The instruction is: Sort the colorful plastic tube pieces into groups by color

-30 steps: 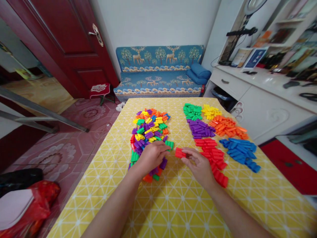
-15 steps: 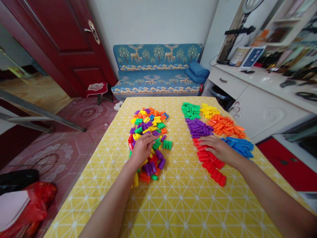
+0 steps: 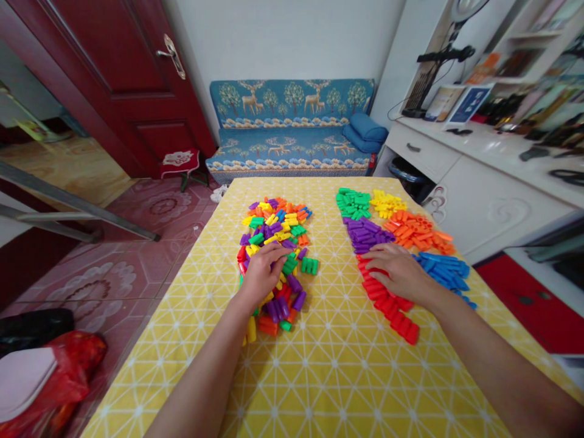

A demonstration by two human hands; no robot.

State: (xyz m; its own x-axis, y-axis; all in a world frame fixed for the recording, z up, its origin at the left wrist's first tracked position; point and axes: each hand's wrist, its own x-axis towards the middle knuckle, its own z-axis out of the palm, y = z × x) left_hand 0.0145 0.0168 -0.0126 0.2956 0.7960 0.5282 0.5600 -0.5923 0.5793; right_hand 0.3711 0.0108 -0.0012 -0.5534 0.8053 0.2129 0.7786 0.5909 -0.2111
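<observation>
My left hand rests on a mixed pile of small plastic building blocks in purple, green, yellow, orange, red and blue. Its fingers are curled together beside a green block; whatever lies between the fingertips is hidden. Another green block lies just right of the pile. Over on the right, my right hand lies across red blocks with its fingers stretched out. Around it are purple blocks, orange blocks and blue blocks, each colour in its own group.
Green blocks and yellow blocks sit at the far right of the table with its yellow patterned cloth. A blue sofa stands beyond. To the right is a white dresser; a red stool is by the door.
My right hand has shifted slightly towards the far side over the red blocks. More blue blocks show beside its wrist. My left hand stays almost still.
</observation>
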